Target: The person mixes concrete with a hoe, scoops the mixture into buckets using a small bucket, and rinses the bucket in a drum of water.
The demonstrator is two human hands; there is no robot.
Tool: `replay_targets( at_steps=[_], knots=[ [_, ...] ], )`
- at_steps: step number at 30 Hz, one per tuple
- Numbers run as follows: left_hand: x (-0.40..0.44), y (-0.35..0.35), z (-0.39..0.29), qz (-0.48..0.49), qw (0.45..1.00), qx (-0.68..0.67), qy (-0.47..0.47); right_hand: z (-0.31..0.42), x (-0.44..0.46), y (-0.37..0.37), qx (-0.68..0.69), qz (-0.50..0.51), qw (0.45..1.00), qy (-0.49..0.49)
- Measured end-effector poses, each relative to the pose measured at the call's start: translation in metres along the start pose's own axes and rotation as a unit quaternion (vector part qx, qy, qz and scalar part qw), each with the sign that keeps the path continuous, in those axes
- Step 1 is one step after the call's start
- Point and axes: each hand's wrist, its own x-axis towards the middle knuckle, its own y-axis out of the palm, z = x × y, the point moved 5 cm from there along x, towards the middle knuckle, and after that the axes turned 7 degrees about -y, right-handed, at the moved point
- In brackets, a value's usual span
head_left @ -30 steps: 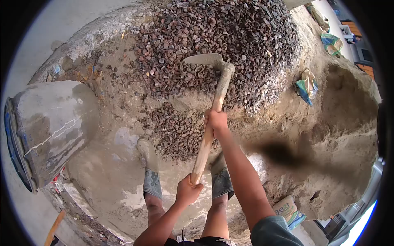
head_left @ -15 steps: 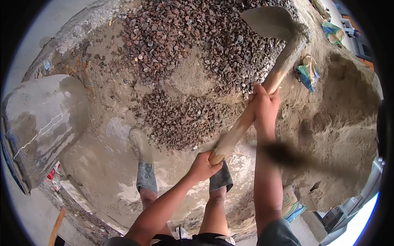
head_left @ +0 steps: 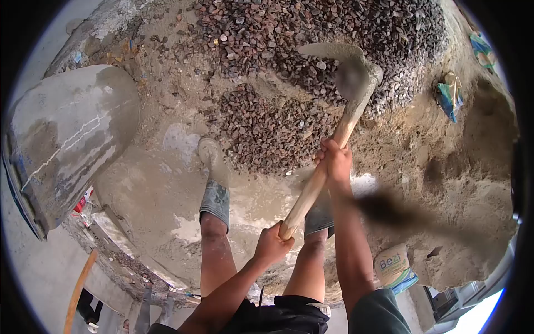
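Observation:
A long-handled hoe (head_left: 306, 201) slants across the middle of the head view. My left hand (head_left: 273, 244) is wrapped around the butt end of its wooden handle. Further up the shaft, my right hand (head_left: 336, 161) is closed on it. The curved, mud-coated hoe blade (head_left: 332, 51) is over the large gravel pile (head_left: 256, 36), its edge against or just above the stones; I cannot tell which. Nearer to me, a smaller heap of gravel (head_left: 264, 125) lies in front of my boots. A dark blurred spot partly covers the hoe's neck.
At left stands a cement-stained wheelbarrow tray (head_left: 72, 125). Grey sand (head_left: 423, 167) is heaped at right, with a torn bag (head_left: 449, 97) on it. A printed sack (head_left: 394, 267) lies low right. My left boot (head_left: 214, 178) stands on wet cement-covered ground. Another person's legs (head_left: 92, 309) show lower left.
The hoe blade has come down and left over the gravel, and is now seen more edge-on. Both hands keep their hold on the handle. My view has shifted, bringing the printed sack further into sight.

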Motion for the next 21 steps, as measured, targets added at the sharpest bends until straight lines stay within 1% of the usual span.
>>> replay_targets(
  at_steps=[1, 3, 5, 7, 8, 9, 10, 11, 12, 13, 15, 16, 18, 19, 21],
  knots=[
    [-0.014, -0.001, 0.021, 0.01, 1.0, -0.024, 0.005, -0.025, -0.025, -0.013, 0.033, -0.013, 0.999, 0.021],
    [-0.02, -0.009, 0.066, 0.037, 0.998, 0.049, 0.014, -0.059, -0.066, -0.035, 0.031, 0.006, 1.0, 0.001],
    [-0.029, -0.029, 0.105, 0.065, 0.99, 0.128, 0.002, -0.085, -0.117, -0.051, 0.078, -0.066, 0.994, 0.027],
    [-0.022, -0.062, 0.117, 0.106, 0.968, 0.227, 0.0, -0.097, -0.143, -0.05, 0.118, -0.147, 0.982, 0.017],
    [-0.012, -0.08, 0.116, 0.104, 0.956, 0.275, 0.008, -0.115, -0.144, -0.056, 0.175, -0.179, 0.968, 0.016],
    [0.002, -0.092, 0.105, 0.074, 0.937, 0.34, 0.029, -0.123, -0.142, -0.063, 0.178, -0.242, 0.953, 0.031],
    [0.011, -0.101, 0.094, 0.078, 0.915, 0.393, 0.05, -0.137, -0.139, -0.073, 0.196, -0.255, 0.946, 0.031],
    [0.021, -0.103, 0.077, 0.076, 0.903, 0.419, 0.062, -0.152, -0.133, -0.089, 0.213, -0.264, 0.94, 0.029],
    [0.032, -0.101, 0.068, 0.074, 0.877, 0.468, 0.077, -0.161, -0.126, -0.103, 0.245, -0.271, 0.931, 0.026],
    [0.033, -0.098, 0.054, 0.065, 0.856, 0.504, 0.093, -0.17, -0.125, -0.115, 0.276, -0.275, 0.92, 0.029],
    [0.052, -0.083, 0.015, 0.046, 0.816, 0.56, 0.132, -0.19, -0.093, -0.141, 0.342, -0.267, 0.901, 0.019],
    [0.058, -0.073, 0.005, 0.047, 0.805, 0.57, 0.155, -0.207, -0.081, -0.158, 0.373, -0.262, 0.89, 0.019],
    [0.101, -0.036, -0.013, 0.021, 0.782, 0.593, 0.19, -0.22, -0.032, -0.189, 0.419, -0.254, 0.872, 0.006],
    [0.115, -0.03, -0.02, 0.001, 0.775, 0.599, 0.201, -0.228, -0.012, -0.19, 0.441, -0.252, 0.861, 0.008],
    [0.145, -0.004, -0.029, -0.017, 0.755, 0.613, 0.234, -0.225, 0.038, -0.203, 0.455, -0.209, 0.865, -0.018]
  ],
)
